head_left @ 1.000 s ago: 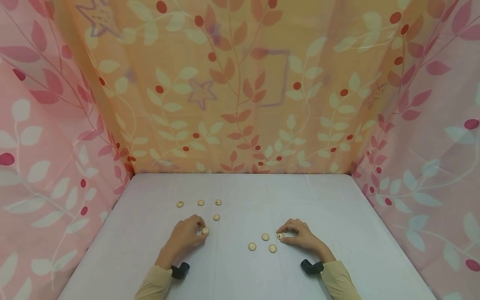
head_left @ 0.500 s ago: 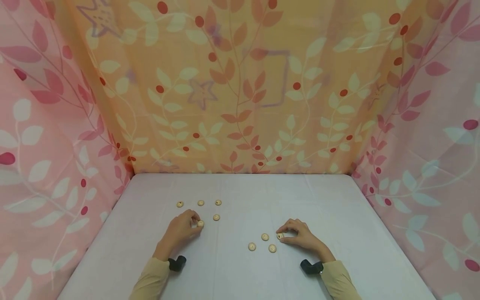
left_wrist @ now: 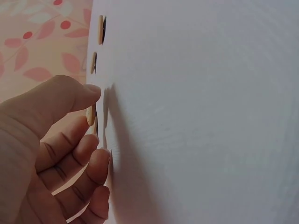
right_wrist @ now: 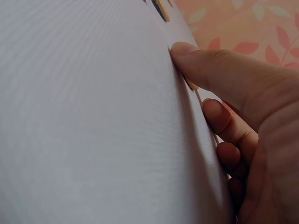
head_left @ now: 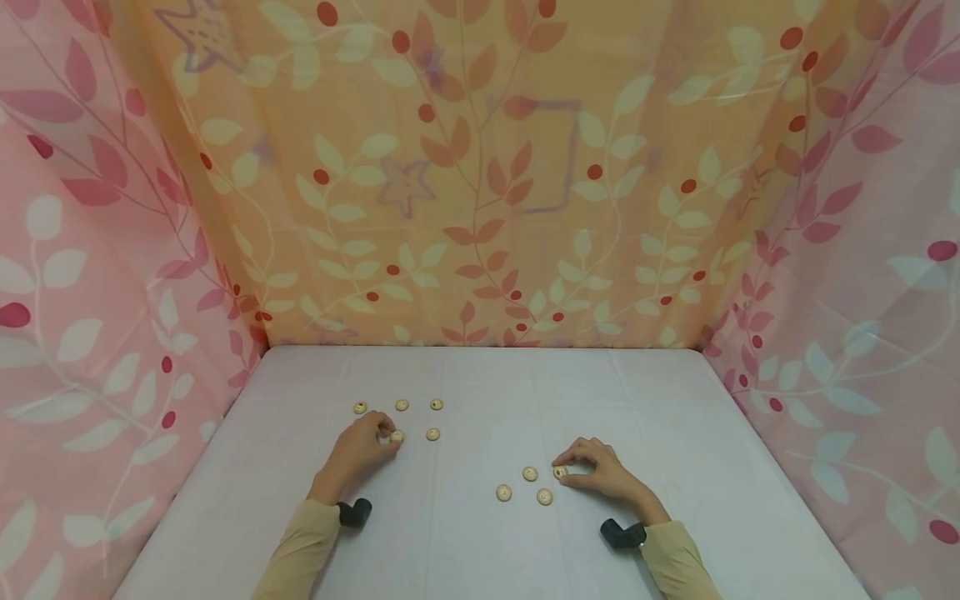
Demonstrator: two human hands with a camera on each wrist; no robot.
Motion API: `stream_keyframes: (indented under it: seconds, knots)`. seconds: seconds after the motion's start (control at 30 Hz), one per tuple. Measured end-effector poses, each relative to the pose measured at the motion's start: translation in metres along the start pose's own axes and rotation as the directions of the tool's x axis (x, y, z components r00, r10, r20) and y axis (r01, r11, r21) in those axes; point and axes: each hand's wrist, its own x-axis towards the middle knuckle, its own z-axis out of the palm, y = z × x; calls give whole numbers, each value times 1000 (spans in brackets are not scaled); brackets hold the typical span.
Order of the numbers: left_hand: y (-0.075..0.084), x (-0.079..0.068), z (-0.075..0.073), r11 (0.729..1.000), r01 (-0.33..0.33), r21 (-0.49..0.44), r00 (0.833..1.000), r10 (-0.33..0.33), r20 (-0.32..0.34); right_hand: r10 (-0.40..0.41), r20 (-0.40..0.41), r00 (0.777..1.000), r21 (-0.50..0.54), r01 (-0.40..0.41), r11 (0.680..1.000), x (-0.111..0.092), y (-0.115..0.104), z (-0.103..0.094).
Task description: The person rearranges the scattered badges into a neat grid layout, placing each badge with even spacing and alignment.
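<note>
In the head view my left hand (head_left: 362, 443) pinches a small round wooden disc (head_left: 397, 436) between thumb and fingers. The left wrist view shows that disc (left_wrist: 90, 115) edge-on below the thumb tip, held just off the white surface. Beyond it in the head view lie three pale discs in a row, one of them the middle disc (head_left: 402, 405); another disc (head_left: 432, 434) sits to its right. My right hand (head_left: 600, 471) pinches a disc (head_left: 561, 472) with a dark mark, low at the table; thumb and fingertips are on opposite sides of it. Three more discs, including one (head_left: 530, 473), lie left of that hand.
A white-covered table (head_left: 645, 392) stretches under both hands. An orange leaf-patterned curtain (head_left: 480, 208) hangs along its back edge, with pink curtains (head_left: 862, 275) at both sides. Each wrist carries a black camera mount (head_left: 622, 534).
My left hand has moved away from me and slightly left with its disc, closer to the row at the back. The right hand and the other discs stay where they were.
</note>
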Motion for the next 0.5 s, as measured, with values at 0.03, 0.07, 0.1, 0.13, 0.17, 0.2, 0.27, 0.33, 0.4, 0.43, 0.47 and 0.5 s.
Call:
stream_keyframes:
  seconds: [0.03, 0.07, 0.1, 0.13, 0.17, 0.2, 0.27, 0.33, 0.4, 0.43, 0.47, 0.5]
  knots:
    - [-1, 1, 0, 1000, 0, 0, 1000, 0, 0, -2, -1, 1000, 0, 2, 1000, 0, 0, 0]
    - [-1, 1, 0, 1000, 1, -3, 1000, -1, 0, -4, -1, 1000, 1, 4, 1000, 0, 0, 0]
    - [-1, 1, 0, 1000, 4, -4, 1000, -4, -1, -4, -1, 1000, 4, 4, 1000, 0, 0, 0]
    - [-1, 1, 0, 1000, 4, -10, 1000, -4, -4, -4, -2, 1000, 5, 5, 1000, 0, -1, 0]
    - [-1, 1, 0, 1000, 4, -13, 1000, -4, -6, -4, -2, 1000, 6, 4, 1000, 0, -1, 0]
    - [-1, 1, -1, 1000, 7, -18, 1000, -7, -7, -5, -3, 1000, 7, 5, 1000, 0, -1, 0]
    - [-1, 2, -1, 1000, 13, -16, 1000, -13, -6, -4, -3, 1000, 9, 4, 1000, 0, -1, -1]
    - [0, 2, -1, 1000, 21, -11, 1000, -21, 0, -3, -3, 1000, 7, 3, 1000, 0, -2, -1]
    - [1, 3, -1, 999, 36, -3, 999, -36, 9, -2, -3, 1000, 3, 2, 1000, 0, -2, -1]
    - [1, 4, -1, 999, 41, 2, 999, -41, 12, -2, -2, 1000, 1, 2, 1000, 0, -2, -1]
    - [1, 4, -2, 999, 46, 3, 999, -46, 16, -2, -2, 1000, -2, 2, 1000, 0, -2, -1]
    - [1, 4, -2, 999, 53, -1, 998, -53, 20, -2, -3, 1000, -4, 2, 1000, 0, -2, -1]
